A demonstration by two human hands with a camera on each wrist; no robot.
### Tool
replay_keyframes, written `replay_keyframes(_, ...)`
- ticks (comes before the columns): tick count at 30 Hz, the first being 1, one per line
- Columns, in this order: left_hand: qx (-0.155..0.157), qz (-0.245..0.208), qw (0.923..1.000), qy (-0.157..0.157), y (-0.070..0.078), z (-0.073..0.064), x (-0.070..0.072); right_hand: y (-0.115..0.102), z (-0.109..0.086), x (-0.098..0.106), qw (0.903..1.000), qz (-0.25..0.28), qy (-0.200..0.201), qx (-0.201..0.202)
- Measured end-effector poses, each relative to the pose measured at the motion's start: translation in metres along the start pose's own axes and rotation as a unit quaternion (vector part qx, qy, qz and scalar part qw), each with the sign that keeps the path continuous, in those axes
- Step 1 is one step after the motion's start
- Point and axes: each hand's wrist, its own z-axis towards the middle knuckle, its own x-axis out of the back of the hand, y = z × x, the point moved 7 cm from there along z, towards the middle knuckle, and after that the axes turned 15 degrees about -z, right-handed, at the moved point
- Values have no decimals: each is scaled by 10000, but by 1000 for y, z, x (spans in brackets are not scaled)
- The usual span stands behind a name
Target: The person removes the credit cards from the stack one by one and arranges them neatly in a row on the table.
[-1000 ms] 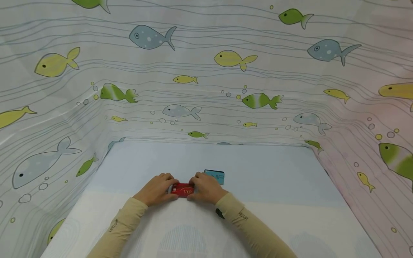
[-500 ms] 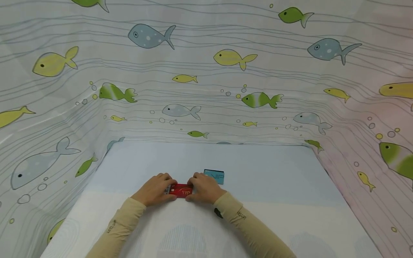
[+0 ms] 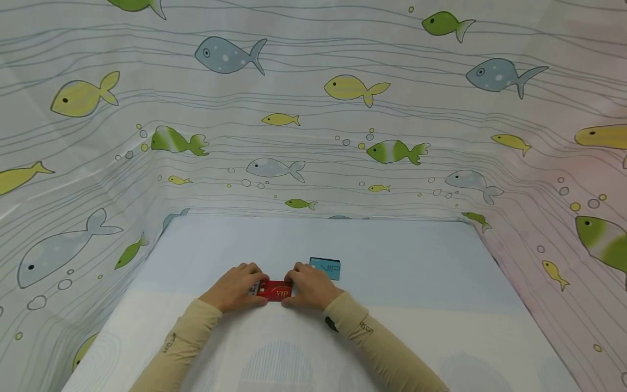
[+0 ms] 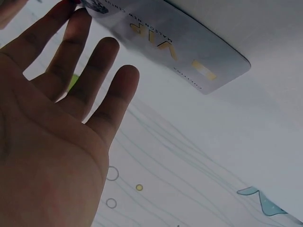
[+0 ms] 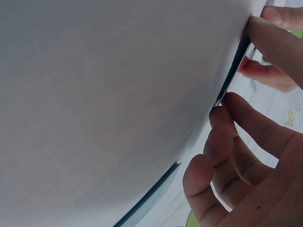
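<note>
A red VIP card lies on the table between my two hands in the head view. My left hand pinches its left end between thumb and fingers, and my right hand holds its right end the same way. In the left wrist view, a grey card with gold VIP lettering shows beyond the outer fingers; those fingers are away from it. From above, my left hand mostly covers that grey card. In the right wrist view, the red card is seen edge-on as a dark strip.
Just behind my right hand lies a teal VIP card, whose edge also appears low in the right wrist view. The white and pale blue tabletop is enclosed by fish-print curtains at the back and sides.
Both hands and the red card have shifted very slightly to the left since a second ago. The grip looks the same, and the teal card has stayed where it was.
</note>
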Motion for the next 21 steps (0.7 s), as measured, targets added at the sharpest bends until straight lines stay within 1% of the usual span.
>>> replay_keyframes(6,5,-22,10000,48,-2,0,-1,0,1,0,10000,-16,32,38)
replay_keyframes(13,40,-32,10000,65,-3,1,-1,1,0,1,10000,31,44,-7)
replay_keyframes(21,127,-219,9997,22,0,2,0,1,-4,2,9997,194,-110,-25)
